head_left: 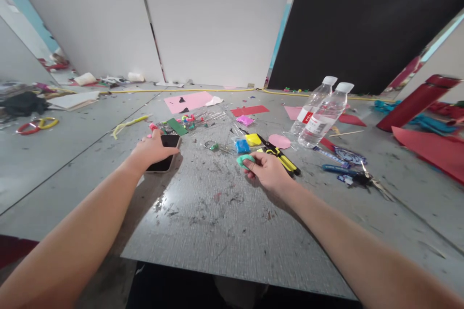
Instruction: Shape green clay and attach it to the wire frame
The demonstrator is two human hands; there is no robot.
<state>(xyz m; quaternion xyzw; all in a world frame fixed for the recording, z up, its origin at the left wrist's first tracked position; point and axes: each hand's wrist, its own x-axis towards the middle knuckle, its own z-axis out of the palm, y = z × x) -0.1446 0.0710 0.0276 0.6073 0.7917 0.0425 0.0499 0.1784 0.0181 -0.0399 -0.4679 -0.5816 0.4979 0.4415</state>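
Note:
My left hand (152,147) reaches over a dark-screened phone (171,143). Its thumb stretches across to the phone's right edge, and its other fingers are bent at the far left side, partly hidden. A small pink lump (152,126) shows at those fingertips; whether they touch it I cannot tell. In my right hand (268,170), a soft mint-green piece (245,160), like modelling clay, is pinched between thumb and fingers above the table. Just beyond that hand lie a blue packet (242,146), a yellow packet (253,139) and yellow-and-black pliers (281,154).
Behind the phone lie a green card (177,126) and several bead-topped clear sticks (213,116). Two water bottles (322,116) stand right of centre. Blue-handled pliers (340,170) and a red flask (416,101) are farther right. Scissors (38,125) lie left. Upright panels (217,24) line the back.

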